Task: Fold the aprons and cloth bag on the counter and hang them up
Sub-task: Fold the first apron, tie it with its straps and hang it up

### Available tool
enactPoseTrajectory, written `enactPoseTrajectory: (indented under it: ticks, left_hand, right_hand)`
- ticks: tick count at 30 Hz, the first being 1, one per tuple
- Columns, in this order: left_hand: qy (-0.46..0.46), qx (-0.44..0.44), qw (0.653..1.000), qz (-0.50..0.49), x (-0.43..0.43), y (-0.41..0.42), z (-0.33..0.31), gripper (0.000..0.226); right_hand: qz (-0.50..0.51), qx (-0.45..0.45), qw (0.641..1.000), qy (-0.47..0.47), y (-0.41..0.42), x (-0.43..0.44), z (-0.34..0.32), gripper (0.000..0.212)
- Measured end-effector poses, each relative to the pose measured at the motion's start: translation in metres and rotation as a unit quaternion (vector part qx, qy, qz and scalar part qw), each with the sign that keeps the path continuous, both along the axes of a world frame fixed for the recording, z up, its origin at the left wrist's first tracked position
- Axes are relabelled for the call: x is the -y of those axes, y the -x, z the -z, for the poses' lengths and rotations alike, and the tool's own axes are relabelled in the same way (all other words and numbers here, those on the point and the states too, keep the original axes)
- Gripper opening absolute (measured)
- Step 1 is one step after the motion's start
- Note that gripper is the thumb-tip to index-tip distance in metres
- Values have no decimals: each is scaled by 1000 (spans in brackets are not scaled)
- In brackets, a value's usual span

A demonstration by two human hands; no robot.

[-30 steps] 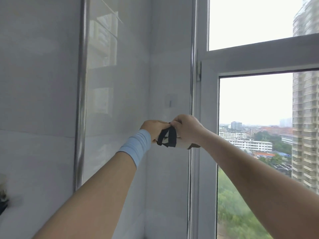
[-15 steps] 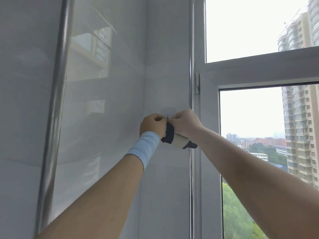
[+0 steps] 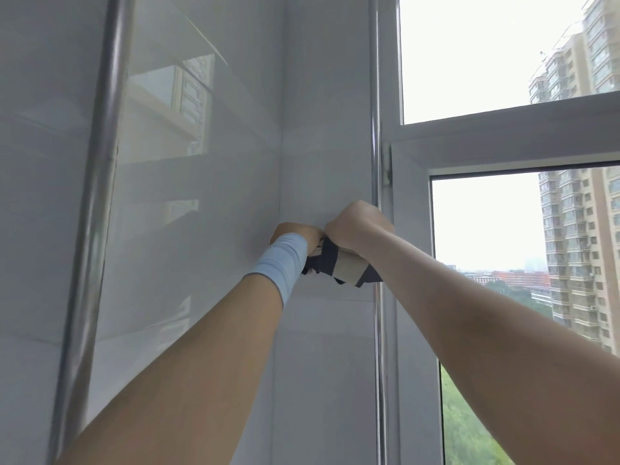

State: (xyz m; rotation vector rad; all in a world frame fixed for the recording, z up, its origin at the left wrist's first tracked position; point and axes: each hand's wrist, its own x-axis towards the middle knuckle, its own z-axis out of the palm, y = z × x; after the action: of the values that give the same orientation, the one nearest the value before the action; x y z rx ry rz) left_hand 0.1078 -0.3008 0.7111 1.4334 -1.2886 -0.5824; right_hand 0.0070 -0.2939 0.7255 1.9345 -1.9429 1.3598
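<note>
A small folded bundle of beige cloth with black straps (image 3: pixel 342 266) is pressed up against the white tiled wall in the corner. My left hand (image 3: pixel 297 234), with a light blue wristband below it, grips the black strap on the bundle's left side. My right hand (image 3: pixel 357 226) is closed over the top of the bundle, right beside the left hand. The wall hook seen earlier at this spot is hidden behind my hands. Only the lower part of the bundle shows under my fists.
A thick chrome pipe (image 3: pixel 97 209) runs up the left wall. A thinner chrome pipe (image 3: pixel 375 135) runs up beside the white window frame (image 3: pixel 496 135). Outside the window stand tall apartment blocks (image 3: pixel 580 256).
Both hands have lifted the bundle up the wall and now cover the small hook that was visible above them. The hands have closed tighter together around the strap.
</note>
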Motion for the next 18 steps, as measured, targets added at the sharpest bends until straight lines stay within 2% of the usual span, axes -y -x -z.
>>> enactPoseTrajectory:
  ticks: [2, 4, 9, 16, 18]
  left_hand:
    - [-30, 19, 999, 17, 1, -3, 0, 30]
    - [-50, -4, 997, 59, 0, -5, 0, 32]
    - [28, -25, 997, 72, 4, -9, -9, 25]
    - [-52, -25, 996, 66, 12, -4, 0, 24]
    - [17, -28, 997, 71, 17, -7, 3, 24]
  right_hand:
    - [1, 7, 1000, -17, 1, 0, -2, 21]
    - [-20, 27, 999, -24, 0, -1, -5, 19]
    - [-60, 19, 998, 9, 4, -1, -10, 14]
    - [-25, -25, 999, 3, 9, 13, 0, 23]
    - [-26, -20, 999, 21, 10, 18, 3, 24]
